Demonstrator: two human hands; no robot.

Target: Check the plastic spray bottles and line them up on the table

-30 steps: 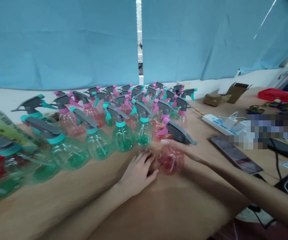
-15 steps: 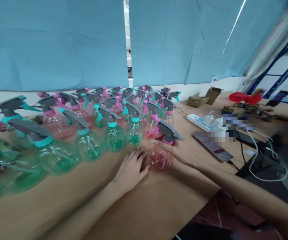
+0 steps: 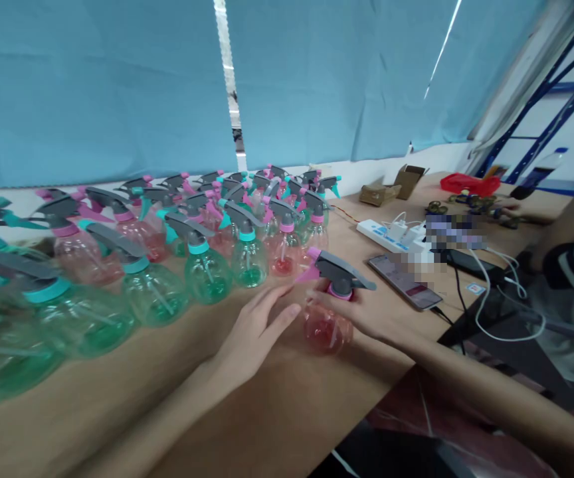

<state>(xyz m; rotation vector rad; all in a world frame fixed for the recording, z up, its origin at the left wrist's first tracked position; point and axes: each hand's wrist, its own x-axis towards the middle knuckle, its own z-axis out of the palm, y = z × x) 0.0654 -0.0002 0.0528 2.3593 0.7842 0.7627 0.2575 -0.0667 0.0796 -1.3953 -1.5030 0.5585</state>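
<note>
A pink spray bottle [image 3: 325, 330] with a grey and pink trigger head stands near the table's right edge. My right hand [image 3: 349, 311] is wrapped round it just below the pink collar; some of its fingers are hidden. To the left, my left hand [image 3: 252, 332] is open, its thumb and fingers apart, with nothing in it. Its fingertips point toward the held bottle but do not touch it. Past that hand stands a green spray bottle [image 3: 250, 262], with another green spray bottle [image 3: 208, 273] beside it. Pink spray bottles such as one [image 3: 284, 251] stand behind.
Several more green and pink spray bottles crowd the table's left and back. On the right lie a phone [image 3: 405, 282], a white power strip [image 3: 381, 234] with cables, a brown carton [image 3: 409, 180] and a red tray [image 3: 469, 184]. Another person's arm [image 3: 566, 212] reaches in at far right.
The view has shifted right. My left hand has lifted from the tabletop, with its fingers extended toward the pink spray bottle. My right hand keeps its hold on that bottle.
</note>
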